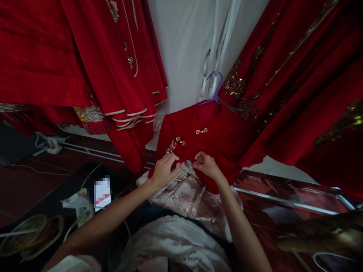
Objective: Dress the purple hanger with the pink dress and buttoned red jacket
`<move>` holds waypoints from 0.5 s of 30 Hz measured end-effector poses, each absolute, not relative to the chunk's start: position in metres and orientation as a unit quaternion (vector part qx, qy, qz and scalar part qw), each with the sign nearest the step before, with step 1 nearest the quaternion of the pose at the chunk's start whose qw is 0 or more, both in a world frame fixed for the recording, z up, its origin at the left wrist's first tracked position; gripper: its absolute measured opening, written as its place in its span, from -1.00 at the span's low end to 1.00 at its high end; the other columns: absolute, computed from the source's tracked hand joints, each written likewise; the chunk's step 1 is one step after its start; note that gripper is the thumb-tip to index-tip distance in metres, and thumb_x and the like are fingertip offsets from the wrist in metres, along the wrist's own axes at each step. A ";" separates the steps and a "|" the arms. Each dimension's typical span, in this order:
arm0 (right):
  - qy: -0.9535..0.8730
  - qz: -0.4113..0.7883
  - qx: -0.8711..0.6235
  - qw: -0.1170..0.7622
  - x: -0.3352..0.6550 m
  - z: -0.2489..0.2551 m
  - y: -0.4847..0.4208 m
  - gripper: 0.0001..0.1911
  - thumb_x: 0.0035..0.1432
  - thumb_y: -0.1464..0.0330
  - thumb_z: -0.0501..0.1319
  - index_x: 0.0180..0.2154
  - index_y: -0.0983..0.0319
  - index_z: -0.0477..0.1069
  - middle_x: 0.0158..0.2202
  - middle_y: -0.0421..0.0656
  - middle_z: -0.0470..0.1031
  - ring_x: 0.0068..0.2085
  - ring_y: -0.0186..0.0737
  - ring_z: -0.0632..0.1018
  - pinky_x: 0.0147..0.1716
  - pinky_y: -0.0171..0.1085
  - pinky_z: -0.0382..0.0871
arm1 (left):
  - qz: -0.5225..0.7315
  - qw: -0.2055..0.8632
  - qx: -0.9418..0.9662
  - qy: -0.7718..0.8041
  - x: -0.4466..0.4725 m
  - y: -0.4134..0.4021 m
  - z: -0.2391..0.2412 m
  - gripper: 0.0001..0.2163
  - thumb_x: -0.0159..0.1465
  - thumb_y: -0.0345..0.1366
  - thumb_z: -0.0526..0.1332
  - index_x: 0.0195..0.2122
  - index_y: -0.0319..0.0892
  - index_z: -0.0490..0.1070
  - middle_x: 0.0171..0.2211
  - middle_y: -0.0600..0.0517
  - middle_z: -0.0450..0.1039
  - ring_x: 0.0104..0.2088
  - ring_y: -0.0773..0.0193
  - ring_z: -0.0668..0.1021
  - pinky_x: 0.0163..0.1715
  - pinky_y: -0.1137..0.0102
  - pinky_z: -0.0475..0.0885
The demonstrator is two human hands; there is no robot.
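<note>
A red jacket [221, 132] hangs on a purple hanger [217, 88], its lower front parted over a pale, shiny patterned cloth [187, 192] on the lap. Beaded fastenings [201, 131] decorate its chest. My left hand [166, 170] rests against the jacket's left front, fingers bent and thumb apart, just below a beaded ornament [171, 146]. Across the parting, my right hand [207, 165] is closed, its fingertips pinching the jacket's other front edge by a small beaded bit. What lies under the left fingertips is hidden.
Red garments [113, 68] hang at the left, and gold-sequined red ones [297, 94] at the right. On a dark surface at the left are a phone-like pixelated object [102, 192], a power strip [83, 206] and a clear round container [25, 234]. Metal rails [283, 200] run low.
</note>
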State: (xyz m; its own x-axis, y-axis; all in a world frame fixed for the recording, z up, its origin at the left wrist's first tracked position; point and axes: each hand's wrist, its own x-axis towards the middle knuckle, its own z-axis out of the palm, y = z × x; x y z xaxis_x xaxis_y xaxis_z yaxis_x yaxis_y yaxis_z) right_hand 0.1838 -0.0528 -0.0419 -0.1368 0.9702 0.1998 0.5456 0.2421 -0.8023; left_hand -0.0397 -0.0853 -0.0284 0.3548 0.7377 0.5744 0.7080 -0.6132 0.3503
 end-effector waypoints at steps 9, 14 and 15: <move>-0.675 0.460 -0.472 0.332 0.230 -0.010 -0.064 -0.77 -0.13 0.33 0.34 -0.38 0.26 0.39 -0.47 -0.27 0.43 -0.44 -0.38 0.45 -0.42 -0.37 0.32 | 0.109 0.130 0.928 0.332 -0.027 -0.094 -0.053 -0.68 0.29 -0.22 0.12 0.05 -0.17 0.35 -0.09 -0.11 0.45 -0.16 0.14 0.56 -0.17 0.34 0.44; -0.677 0.528 -0.430 0.280 0.220 0.012 -0.084 -0.72 -0.15 0.33 0.38 -0.34 0.25 0.39 -0.47 -0.25 0.46 -0.45 -0.37 0.47 -0.42 -0.36 0.37 | 0.087 0.358 0.892 0.260 -0.051 -0.071 -0.028 -0.78 0.27 -0.22 0.18 -0.10 -0.10 0.50 -0.24 0.00 0.57 -0.30 0.31 0.61 -0.31 0.51 0.44; -0.678 0.534 -0.422 0.277 0.214 0.013 -0.086 -0.72 -0.14 0.34 0.38 -0.34 0.25 0.39 -0.48 -0.25 0.46 -0.46 -0.38 0.47 -0.44 -0.37 0.37 | 0.094 0.386 0.877 0.269 -0.058 -0.065 -0.023 -0.82 0.25 -0.22 0.21 -0.19 -0.12 0.52 -0.32 0.02 0.58 -0.36 0.34 0.60 -0.37 0.53 0.43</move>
State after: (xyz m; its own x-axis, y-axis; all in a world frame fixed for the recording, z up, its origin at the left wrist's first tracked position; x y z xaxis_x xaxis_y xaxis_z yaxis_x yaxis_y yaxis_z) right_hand 0.2140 -0.0862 0.0130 -0.4904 0.8682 -0.0758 0.2766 0.0726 -0.9583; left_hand -0.0580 -0.0654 -0.0233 0.8376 0.5446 -0.0424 0.3994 -0.5577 0.7277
